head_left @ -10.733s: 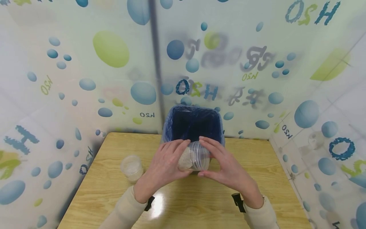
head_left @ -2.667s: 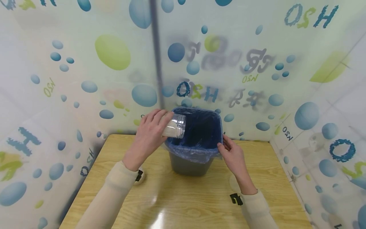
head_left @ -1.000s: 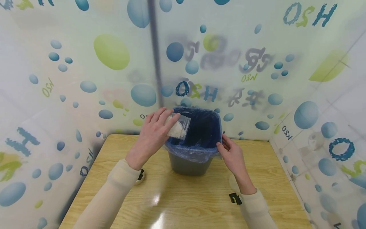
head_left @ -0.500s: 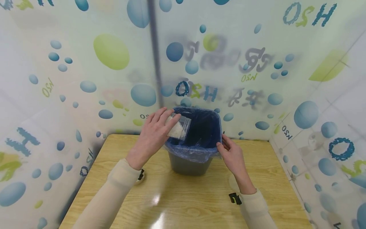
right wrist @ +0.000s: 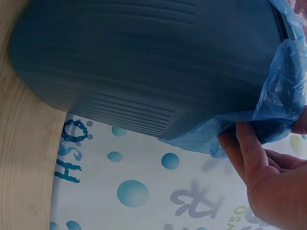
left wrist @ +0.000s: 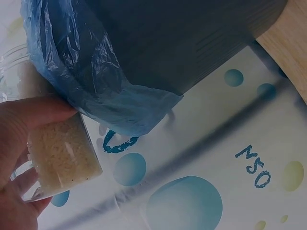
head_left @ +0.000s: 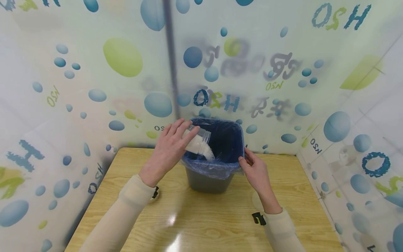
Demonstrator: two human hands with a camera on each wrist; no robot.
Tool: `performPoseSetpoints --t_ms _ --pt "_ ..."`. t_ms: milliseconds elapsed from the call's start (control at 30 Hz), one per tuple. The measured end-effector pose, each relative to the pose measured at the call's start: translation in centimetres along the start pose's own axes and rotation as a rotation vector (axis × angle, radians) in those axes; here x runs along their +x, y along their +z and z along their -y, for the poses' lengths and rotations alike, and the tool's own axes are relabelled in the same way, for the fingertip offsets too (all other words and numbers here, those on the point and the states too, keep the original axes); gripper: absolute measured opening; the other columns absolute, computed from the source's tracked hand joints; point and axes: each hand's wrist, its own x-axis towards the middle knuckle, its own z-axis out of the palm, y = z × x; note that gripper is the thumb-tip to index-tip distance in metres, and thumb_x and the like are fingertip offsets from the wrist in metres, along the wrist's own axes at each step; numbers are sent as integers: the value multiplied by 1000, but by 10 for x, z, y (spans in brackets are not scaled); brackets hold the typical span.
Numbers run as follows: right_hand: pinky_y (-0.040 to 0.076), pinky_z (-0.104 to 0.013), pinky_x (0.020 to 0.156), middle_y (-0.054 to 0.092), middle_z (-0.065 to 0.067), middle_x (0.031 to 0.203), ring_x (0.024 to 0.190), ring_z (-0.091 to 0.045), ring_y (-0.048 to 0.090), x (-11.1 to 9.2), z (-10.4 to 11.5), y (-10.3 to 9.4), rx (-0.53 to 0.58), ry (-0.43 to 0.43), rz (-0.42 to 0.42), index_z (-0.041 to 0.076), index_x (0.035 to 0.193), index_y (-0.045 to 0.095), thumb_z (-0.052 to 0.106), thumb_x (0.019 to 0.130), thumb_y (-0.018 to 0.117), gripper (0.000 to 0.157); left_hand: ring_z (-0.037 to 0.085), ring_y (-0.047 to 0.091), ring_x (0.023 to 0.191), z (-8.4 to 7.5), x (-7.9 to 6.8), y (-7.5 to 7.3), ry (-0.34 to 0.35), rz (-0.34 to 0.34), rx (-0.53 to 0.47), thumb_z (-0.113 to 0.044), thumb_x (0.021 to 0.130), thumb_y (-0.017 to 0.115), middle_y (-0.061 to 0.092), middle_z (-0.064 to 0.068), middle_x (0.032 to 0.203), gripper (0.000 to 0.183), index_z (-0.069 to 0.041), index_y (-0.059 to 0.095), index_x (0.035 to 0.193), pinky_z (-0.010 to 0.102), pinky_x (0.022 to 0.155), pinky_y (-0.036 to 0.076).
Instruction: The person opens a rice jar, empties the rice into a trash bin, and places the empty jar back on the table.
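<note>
My left hand [head_left: 166, 150] grips a clear plastic jar [head_left: 194, 142] of white rice, tipped on its side over the left rim of a grey trash bin [head_left: 206, 182]. Rice [head_left: 207, 153] spills from the jar's mouth into the bin. In the left wrist view, rice [left wrist: 67, 153] still fills the lower part of the jar. A blue plastic bag [head_left: 217, 171] lines the bin and folds over its rim. At the right side, my right hand [head_left: 256, 171] pinches the rim and bag, with fingers beneath the edge in the right wrist view.
The bin stands on a wooden table [head_left: 201, 224] close to the patterned back wall [head_left: 267, 133]. A second jar [head_left: 154, 196] is mostly hidden under the left wrist. Beside the right wrist lies a clear round lid [head_left: 256, 200].
Earlier both hands were on the jar in front of the bin; since then, the left has taken it over the rim and the right has gripped the bin. Just now rice has begun streaming out.
</note>
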Motion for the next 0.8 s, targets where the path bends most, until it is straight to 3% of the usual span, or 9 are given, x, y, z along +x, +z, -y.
performPoseSetpoints --t_ms 300,800 --pt "52 -47 101 59 -23 143 128 -37 61 0 -1 1 1 2 -5 -2 151 49 25 104 60 55 38 41 141 0 1 0 -4 -13 9 1 82 78 51 16 148 73 -15 53 149 55 109 42" --pt "52 -48 101 61 -21 142 127 -35 62 0 -1 1 -3 8 0 -1 150 51 24 103 60 54 38 42 140 0 2 0 -3 -9 11 -1 82 77 51 18 147 73 -16 53 149 55 110 40"
